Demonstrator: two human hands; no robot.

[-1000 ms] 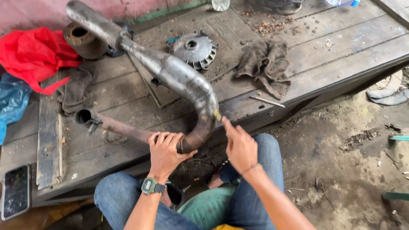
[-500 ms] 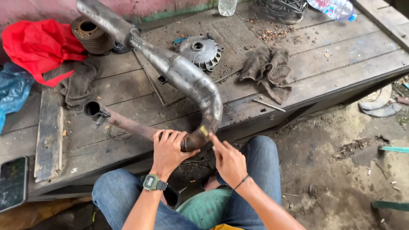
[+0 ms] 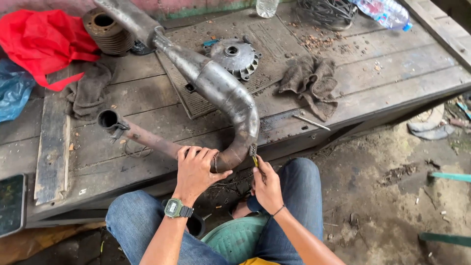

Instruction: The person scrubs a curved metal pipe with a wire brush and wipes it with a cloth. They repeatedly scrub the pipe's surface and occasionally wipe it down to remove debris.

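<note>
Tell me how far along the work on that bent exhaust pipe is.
Done: the exhaust pipe lies off any vehicle on the wooden bench. In hand: the left hand grips the rusty end by the bend, and the right hand holds a small yellow-handled tool against it. Left: rust and grime cover the pipe.

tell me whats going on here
A seated person works on a bent exhaust pipe lying on a wooden bench. The left hand grips the pipe's curved lower end; the right hand holds a small yellow-handled tool against the bend. A rag and a finned metal part lie beside it.
</note>
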